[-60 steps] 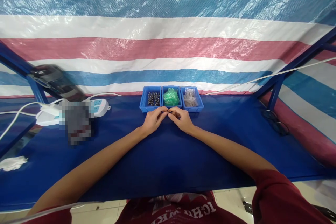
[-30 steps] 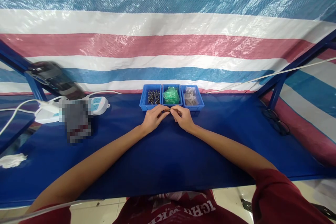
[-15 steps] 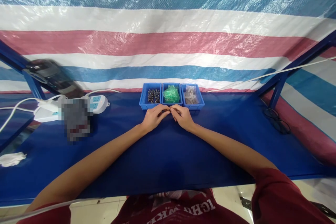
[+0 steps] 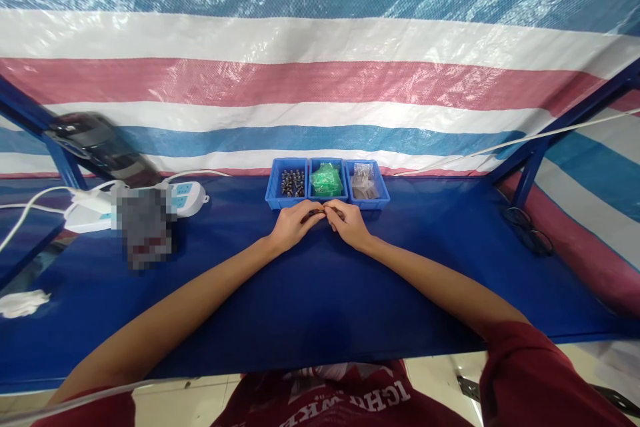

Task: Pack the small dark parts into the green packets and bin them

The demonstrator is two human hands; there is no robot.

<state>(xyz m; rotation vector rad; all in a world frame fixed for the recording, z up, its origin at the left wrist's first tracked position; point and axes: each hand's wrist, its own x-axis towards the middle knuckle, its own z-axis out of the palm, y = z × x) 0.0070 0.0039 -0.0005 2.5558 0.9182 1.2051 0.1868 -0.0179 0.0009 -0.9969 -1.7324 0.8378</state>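
Note:
My left hand and my right hand meet at the fingertips just in front of three blue bins. Both are closed around something small and dark, mostly hidden by the fingers. The left bin holds many small dark metallic parts. Green plastic bags or pieces fill the middle bin. Clear plastic packets lie in the right bin.
On the left are a white power strip with cables, a pixelated dark object, a dark bottle and a white crumpled tissue. Black-framed glasses lie at the right, beside a blue frame post.

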